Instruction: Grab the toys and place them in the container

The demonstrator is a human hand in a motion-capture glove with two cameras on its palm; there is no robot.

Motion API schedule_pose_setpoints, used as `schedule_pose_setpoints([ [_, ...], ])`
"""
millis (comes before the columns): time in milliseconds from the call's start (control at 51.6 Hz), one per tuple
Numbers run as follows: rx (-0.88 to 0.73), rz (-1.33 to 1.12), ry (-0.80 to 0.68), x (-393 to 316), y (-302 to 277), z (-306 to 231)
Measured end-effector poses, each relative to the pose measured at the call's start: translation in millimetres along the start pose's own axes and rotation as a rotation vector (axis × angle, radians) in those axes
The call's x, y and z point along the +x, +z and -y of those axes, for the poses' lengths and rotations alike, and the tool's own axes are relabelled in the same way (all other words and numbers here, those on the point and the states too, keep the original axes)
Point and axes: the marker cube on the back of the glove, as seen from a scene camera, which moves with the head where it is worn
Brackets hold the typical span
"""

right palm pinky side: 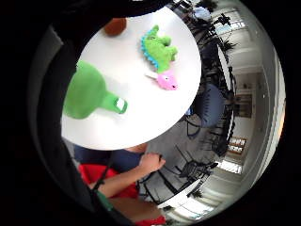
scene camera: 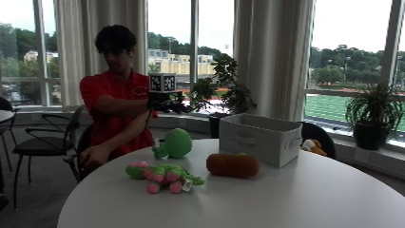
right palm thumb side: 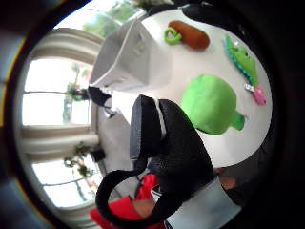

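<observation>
Nothing is in my gloved right hand [scene camera: 166, 102]: it hangs raised at chest height above the near edge of the round white table [scene camera: 303, 199], and in the thumb-side palm view the black fingers [right palm thumb side: 157, 129] curl loosely with no toy between them, so I read it as released and idle. My bare hand [scene camera: 95, 156] rests low by the table edge, touching none of the toys.

Closest beneath the glove sits the round green plush with its short stem [scene camera: 174, 144], well apart from the hand. Further out, toward the middle of the table, lies the green dinosaur plush with pink feet [scene camera: 164, 175], on its side. Beside it, nearer the container, lies the brown plush with a green loop at one end [scene camera: 233, 165], just in front of the container's wall but, as far as I can tell, not in it. The white fabric container [scene camera: 259, 137] stands upright on the far side of these three, its open top facing up; I cannot see its inside from any view.

My judgement is that the task has barely begun: all three visible toys are on the tabletop, none is lifted, and every one remains to be carried over and dropped in.
</observation>
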Motion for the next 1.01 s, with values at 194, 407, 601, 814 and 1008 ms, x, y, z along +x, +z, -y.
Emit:
schedule_pose_setpoints([
  [194, 0.006, -0.002, 0.001, 0, 1, 1],
  [407, 0.005, -0.005, -0.002, 3, 3, 2],
  [601, 0.038, 0.04, -0.01, 13, 12, 12],
  [814, -0.061, 0.063, -0.049, 18, 45, 26],
  [1008, -0.215, 0.038, -0.076, 13, 92, 33],
])
